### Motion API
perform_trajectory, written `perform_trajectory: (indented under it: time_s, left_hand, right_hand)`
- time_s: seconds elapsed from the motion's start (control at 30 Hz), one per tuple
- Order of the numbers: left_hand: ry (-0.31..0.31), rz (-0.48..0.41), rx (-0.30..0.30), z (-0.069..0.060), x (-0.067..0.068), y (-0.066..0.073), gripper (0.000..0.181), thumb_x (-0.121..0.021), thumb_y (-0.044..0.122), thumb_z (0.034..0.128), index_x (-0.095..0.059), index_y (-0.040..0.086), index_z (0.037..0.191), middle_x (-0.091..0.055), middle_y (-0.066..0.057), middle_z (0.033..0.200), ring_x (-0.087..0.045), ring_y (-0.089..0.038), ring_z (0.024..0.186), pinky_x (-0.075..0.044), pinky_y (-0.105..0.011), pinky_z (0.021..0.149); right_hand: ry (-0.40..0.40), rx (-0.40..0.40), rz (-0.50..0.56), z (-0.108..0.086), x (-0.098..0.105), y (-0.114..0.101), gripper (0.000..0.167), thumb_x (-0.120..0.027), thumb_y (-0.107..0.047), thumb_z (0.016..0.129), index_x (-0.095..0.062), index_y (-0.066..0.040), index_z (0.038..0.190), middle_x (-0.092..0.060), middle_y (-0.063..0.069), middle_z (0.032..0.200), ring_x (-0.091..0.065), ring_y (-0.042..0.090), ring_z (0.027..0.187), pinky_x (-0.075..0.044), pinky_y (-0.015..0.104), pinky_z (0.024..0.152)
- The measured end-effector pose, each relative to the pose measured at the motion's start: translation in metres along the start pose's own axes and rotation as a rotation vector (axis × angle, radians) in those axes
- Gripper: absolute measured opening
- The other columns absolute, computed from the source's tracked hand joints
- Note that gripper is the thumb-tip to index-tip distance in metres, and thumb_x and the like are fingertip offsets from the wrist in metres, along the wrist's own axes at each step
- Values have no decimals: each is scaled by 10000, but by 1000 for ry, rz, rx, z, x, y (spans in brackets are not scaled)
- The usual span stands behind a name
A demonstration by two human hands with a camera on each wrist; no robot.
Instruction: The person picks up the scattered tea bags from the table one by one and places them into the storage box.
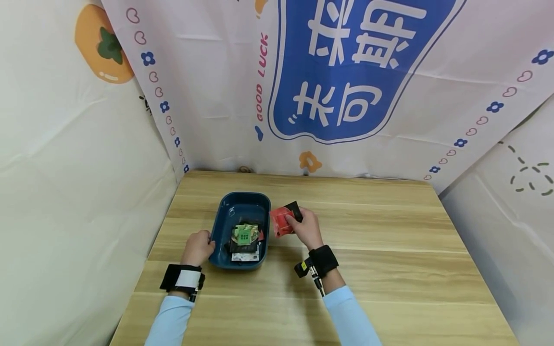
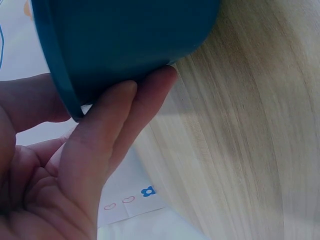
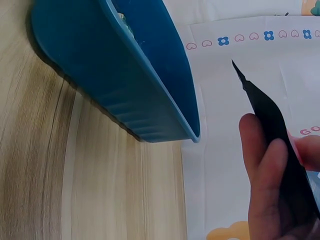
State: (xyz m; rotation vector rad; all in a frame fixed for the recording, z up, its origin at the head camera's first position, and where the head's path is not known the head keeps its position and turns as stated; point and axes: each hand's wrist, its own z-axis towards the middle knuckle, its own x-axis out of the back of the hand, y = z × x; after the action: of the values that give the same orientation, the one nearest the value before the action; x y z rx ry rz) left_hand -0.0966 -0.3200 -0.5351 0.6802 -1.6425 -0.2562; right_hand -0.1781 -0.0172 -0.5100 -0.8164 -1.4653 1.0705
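A dark blue rectangular bin [image 1: 228, 214] stands on the table, left of the middle. My left hand [image 1: 198, 247] grips its left rim; in the left wrist view the thumb is on one side of the rim and the fingers [image 2: 102, 117] press the outer wall. To the right of the bin, my right hand [image 1: 310, 229] pinches a red packet [image 1: 281, 222] with a black part behind it, clear of the rim. From the right wrist it appears edge-on as a thin black packet [image 3: 270, 112]. Inside the bin lie several packets, a green one [image 1: 244, 236] on top.
The wooden table [image 1: 389, 254] reaches back to a printed cloth [image 1: 225, 96] hanging behind it. White cloth walls [image 1: 65, 168] close in the left and right sides. Black straps with small cameras [image 1: 322, 262] sit on both wrists.
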Motion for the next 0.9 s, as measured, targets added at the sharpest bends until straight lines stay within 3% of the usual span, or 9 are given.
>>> perform_trajectory:
  time_s: [0.73, 0.9]
  left_hand:
    - [13, -3, -18, 1, -1, -3, 378, -599, 33, 923, -389, 106, 618, -362, -8, 569, -437, -180, 521, -331, -280, 512]
    - [14, -10, -14, 1, -1, -2, 371, -599, 32, 924, -398, 102, 619, -370, -11, 568, -440, -180, 520, -332, -281, 510]
  right_hand:
    - [-28, 35, -3, 3, -13, -8, 112, -686, -142, 929, -681, -31, 930, -571, 42, 740, -504, 146, 620, -430, 266, 566]
    - [-53, 9, 19, 4, -17, -9, 113, -673, -138, 941, -690, -32, 976, -604, 60, 769, -547, 140, 623, -512, 305, 581]
